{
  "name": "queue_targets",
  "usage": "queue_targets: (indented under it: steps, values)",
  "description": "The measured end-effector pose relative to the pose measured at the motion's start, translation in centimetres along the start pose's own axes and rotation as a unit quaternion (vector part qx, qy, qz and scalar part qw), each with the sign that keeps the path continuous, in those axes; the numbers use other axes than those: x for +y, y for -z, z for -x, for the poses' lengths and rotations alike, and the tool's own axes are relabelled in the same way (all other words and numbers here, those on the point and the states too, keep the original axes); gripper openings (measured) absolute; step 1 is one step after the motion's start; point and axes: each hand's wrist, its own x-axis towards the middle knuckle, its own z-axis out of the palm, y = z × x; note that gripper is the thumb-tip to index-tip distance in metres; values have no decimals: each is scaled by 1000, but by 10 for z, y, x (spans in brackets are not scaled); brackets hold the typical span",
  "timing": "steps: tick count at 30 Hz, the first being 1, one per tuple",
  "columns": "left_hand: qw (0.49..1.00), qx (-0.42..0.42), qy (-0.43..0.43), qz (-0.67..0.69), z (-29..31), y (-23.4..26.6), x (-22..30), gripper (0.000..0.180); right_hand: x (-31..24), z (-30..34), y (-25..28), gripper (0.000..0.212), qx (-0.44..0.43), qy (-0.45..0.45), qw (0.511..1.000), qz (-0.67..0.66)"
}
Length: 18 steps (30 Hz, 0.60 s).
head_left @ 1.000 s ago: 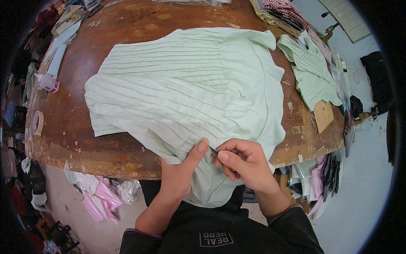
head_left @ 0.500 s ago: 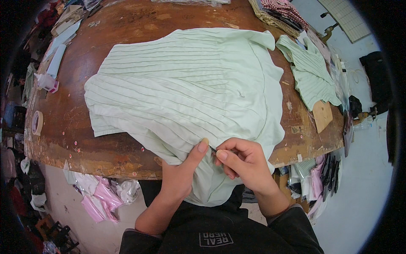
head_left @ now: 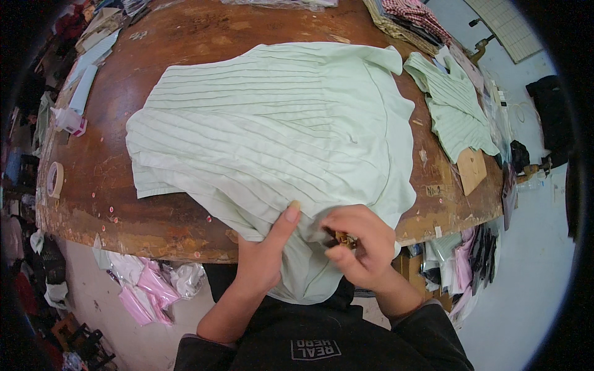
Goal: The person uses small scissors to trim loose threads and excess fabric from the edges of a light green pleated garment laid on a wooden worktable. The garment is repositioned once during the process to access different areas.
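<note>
A pale green garment point(head_left: 266, 130) with long stitched pleats lies spread over the brown table, its near part hanging over the edge towards me. My left hand point(head_left: 263, 250) grips the near part, thumb on top and fingers hidden under the cloth. Just right of it, my right hand point(head_left: 365, 244) is curled around small dark and brassy thread snips point(head_left: 344, 239), mostly hidden in the palm. The snips' tips are blurred close to the cloth, so I cannot tell whether they touch it.
Another pale green pleated piece point(head_left: 451, 105) lies at the right, beside a tan card point(head_left: 472, 171). Folded checked cloths point(head_left: 411, 21) are stacked at the far right. At the left are a tape roll point(head_left: 55, 180) and a white bottle point(head_left: 68, 121). Bagged pink garments point(head_left: 148, 290) lie below the table.
My right hand has turned and shifted slightly right, away from my left thumb, and the snips in its palm now show. The left hand keeps its grip; the garment has barely moved.
</note>
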Motion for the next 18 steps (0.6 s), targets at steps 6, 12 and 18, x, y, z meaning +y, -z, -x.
queue_targets:
  steps: [6, 12, 18]
  values:
    - [997, 4, 70, 42, 1, 11, -2, 49, 12, 8, -13, 32, -63, 139, 981, 122]
    - [997, 22, 73, -4, -1, 2, 3, 55, 14, 12, -20, 31, -86, 116, 985, 96]
    - [999, 27, 31, 20, -3, -3, 3, 52, 1, 12, -9, 36, -43, 85, 993, 69]
